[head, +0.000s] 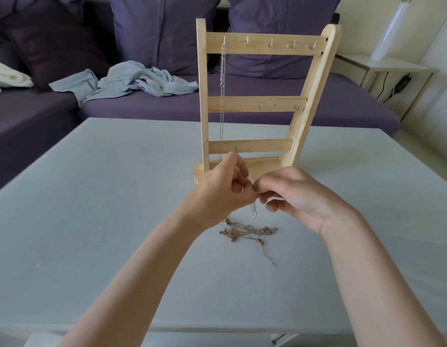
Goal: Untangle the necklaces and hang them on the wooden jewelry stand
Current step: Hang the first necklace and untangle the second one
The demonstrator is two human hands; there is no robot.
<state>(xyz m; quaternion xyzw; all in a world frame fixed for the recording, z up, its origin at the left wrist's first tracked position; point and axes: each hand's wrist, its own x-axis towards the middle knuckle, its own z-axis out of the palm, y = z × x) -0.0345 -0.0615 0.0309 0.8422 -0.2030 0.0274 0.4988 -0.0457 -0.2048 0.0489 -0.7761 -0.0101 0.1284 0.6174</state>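
A tall pale wooden jewelry stand (pixel 252 106) with three cross rails of small metal hooks stands upright on the pale grey counter (pixel 97 196). One thin silver chain necklace (pixel 222 96) hangs from the leftmost hook of the top rail and drops past the lower rails. In front of the stand's base both hands meet above the counter. The left hand (pixel 222 186) has its fingers curled, and the right hand (pixel 295 196) brings thumb and fingertips against it; together they pinch a fine silver chain (pixel 253 210) that dangles below them. Under the hands a tangled heap of silver and rose-gold necklaces (pixel 247 234) lies on the counter, one loose end trailing toward the near edge. Behind the counter is a purple sofa (pixel 142 106) with a crumpled light blue cloth (pixel 132 82) on its seat.
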